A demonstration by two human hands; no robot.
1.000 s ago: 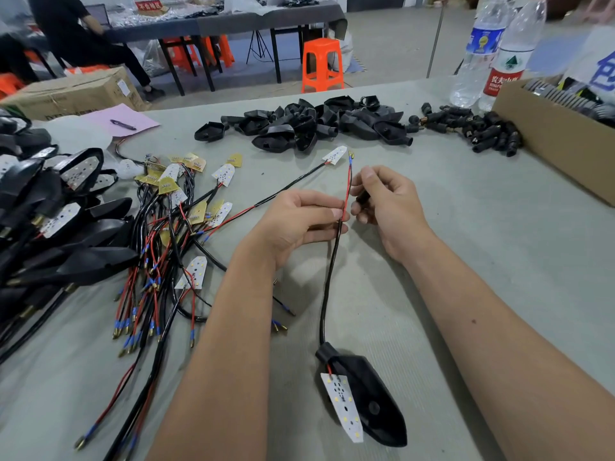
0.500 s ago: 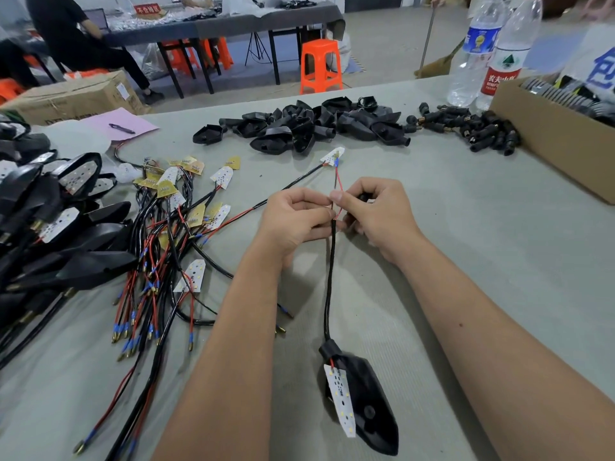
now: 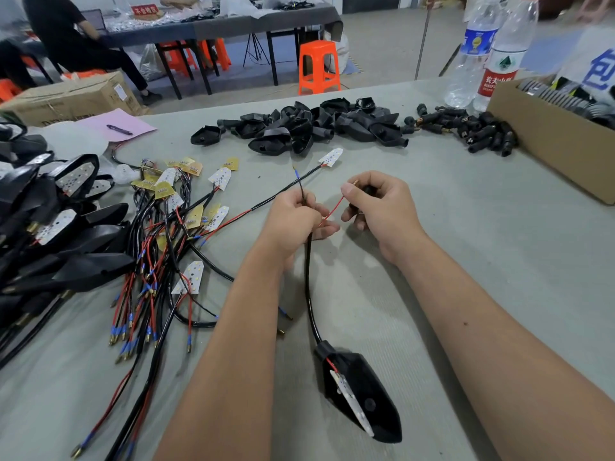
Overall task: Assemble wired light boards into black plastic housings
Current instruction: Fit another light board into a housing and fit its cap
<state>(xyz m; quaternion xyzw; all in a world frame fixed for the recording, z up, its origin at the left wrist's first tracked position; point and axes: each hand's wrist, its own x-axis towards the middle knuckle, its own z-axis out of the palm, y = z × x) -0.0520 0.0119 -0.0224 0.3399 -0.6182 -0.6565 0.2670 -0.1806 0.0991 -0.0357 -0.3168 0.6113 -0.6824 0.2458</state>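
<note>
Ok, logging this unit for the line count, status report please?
Left hand grips black cable. Right hand pinches red wire. Light board sits tilted in black housing. Nothing blocking.

The cardboard box [image 3: 552, 134] at the far right of the bench [image 3: 466, 261] is cut off by the picture's right edge, and the dark parts packed in it are too blurred to name. The heap of finished housings [image 3: 50, 234] at the left runs past the left edge. The left hand [image 3: 293, 217] hides the stretch of black cable [image 3: 307, 277] inside its grip, and the small dark piece [image 3: 367, 189] behind the right hand [image 3: 382, 207] fingers cannot be made out.
</note>
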